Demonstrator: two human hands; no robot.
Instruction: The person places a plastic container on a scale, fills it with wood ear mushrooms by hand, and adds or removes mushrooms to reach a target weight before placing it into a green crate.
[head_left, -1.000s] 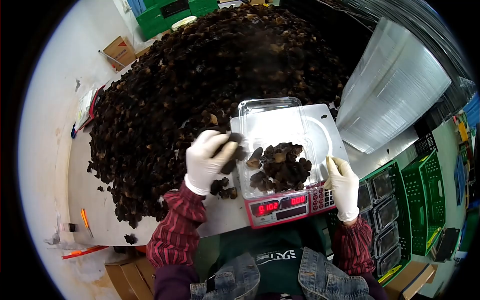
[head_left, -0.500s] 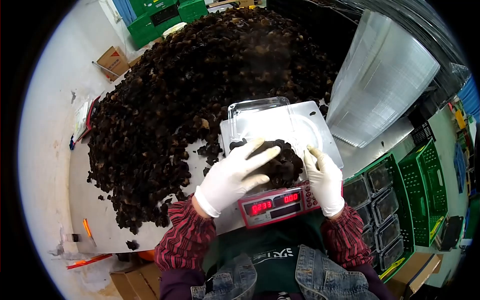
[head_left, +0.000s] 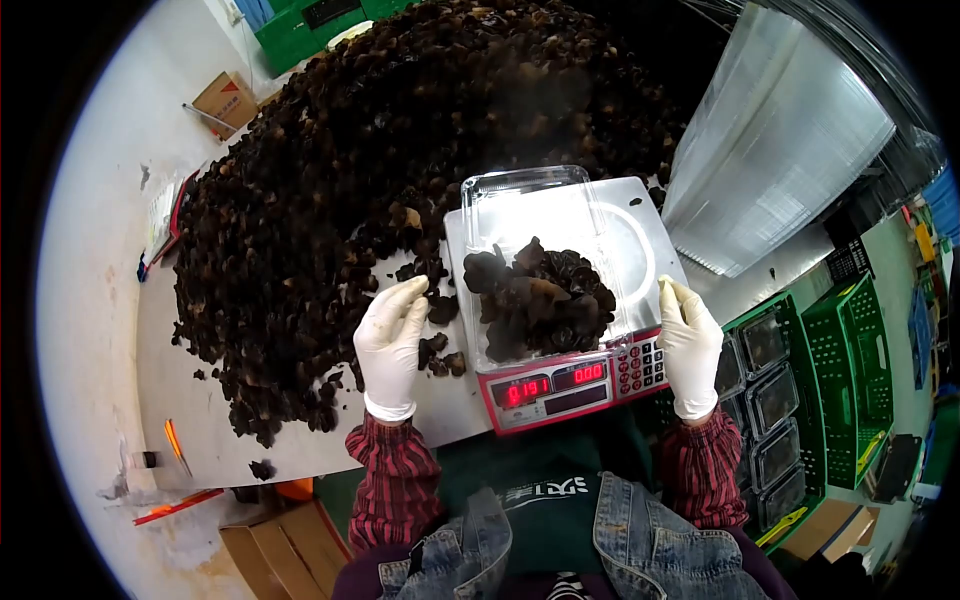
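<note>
An open clear plastic box [head_left: 482,330] rests on the silver pan [head_left: 655,245] of a red scale [head_left: 550,395], its lid folded back away from me. Dark, wrinkled fungus pieces [head_left: 545,305] are heaped in its near half. The red digits read 0.191 and 0.00. My left hand [head_left: 390,345], in a white glove, is raised left of the box beside some loose pieces, thumb and fingers slightly apart. To the right of the scale's keypad, my gloved right hand [head_left: 690,345] hovers with its fingers apart. Neither hand visibly holds anything.
A large mound of dark fungus [head_left: 330,200] covers much of the table [head_left: 440,405]. Nested clear boxes [head_left: 780,140] stand at the back right. Lower right, a green crate [head_left: 810,400] holds filled clear boxes [head_left: 770,405]. Cardboard boxes [head_left: 290,550] lie below the table.
My left hand has moved off the fungus in the box to the left, and my right hand has drawn away to the right. The reading has dropped from 0.233 to 0.191.
</note>
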